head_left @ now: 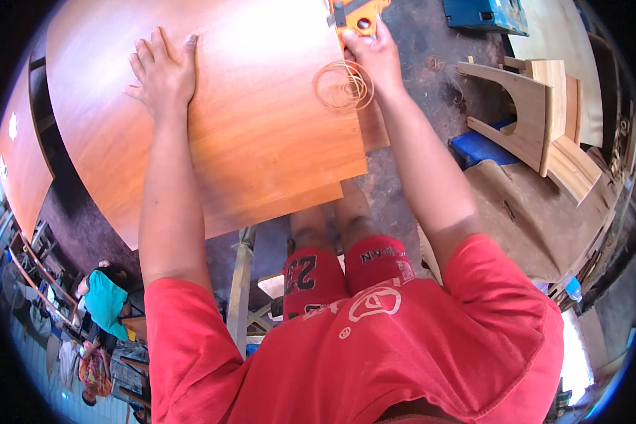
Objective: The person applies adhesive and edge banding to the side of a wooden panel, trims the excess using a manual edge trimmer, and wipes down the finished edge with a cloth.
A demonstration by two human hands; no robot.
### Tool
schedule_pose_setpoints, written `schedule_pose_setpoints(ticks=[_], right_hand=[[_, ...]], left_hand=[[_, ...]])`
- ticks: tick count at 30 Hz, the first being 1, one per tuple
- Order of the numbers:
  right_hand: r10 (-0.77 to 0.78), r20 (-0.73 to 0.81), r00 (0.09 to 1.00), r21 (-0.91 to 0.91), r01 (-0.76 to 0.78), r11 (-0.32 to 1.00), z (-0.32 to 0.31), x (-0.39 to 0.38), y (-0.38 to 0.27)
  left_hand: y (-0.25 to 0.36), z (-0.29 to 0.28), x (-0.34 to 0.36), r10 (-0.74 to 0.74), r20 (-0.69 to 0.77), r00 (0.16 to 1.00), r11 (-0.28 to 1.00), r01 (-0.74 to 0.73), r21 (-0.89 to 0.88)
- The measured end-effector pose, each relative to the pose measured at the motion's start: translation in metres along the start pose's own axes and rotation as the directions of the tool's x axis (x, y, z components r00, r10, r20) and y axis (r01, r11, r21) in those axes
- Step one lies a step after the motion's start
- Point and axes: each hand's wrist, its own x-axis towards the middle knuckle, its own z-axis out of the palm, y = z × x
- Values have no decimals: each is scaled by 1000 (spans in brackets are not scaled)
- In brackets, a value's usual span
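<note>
Gripping the orange hand tool point(364, 20), the right hand point(381, 60) is closed around it at the far part of the wooden panel's point(261, 141) right edge; the left hand point(166, 74) lies flat on the panel's face, fingers spread and holding nothing. A thin curled strip point(344, 85) beside the right wrist suggests edge trimming, so the tool would do best kept square and snug to the edge, with even pressure, while the left palm steadies the sheet. The panel lies before the person, its near right corner overhanging another board point(283, 212). Along the right edge, grey floor point(424, 42) shows between the panel and a wooden frame point(537, 120), giving the elbow sideways room; legs stand close below the near edge.
</note>
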Motion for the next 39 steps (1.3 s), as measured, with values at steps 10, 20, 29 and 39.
schedule_pose_setpoints(ticks=[10, 20, 29, 39], right_hand=[[54, 2, 999, 164, -54, 985, 6, -21, 3], [69, -35, 997, 117, -65, 991, 1, -50, 4], [90, -32, 995, 104, -86, 991, -4, -69, 6], [96, -21, 995, 60, -95, 994, -13, -102, 10]], left_hand=[[-6, 1, 0, -5, 1, 1000, 999, 5, 43], [-8, 2, 0, -7, 26, 1000, 999, 6, 42], [-7, 0, 0, -11, 27, 1000, 999, 10, 43], [-7, 3, 0, 4, -32, 999, 998, -2, 59]])
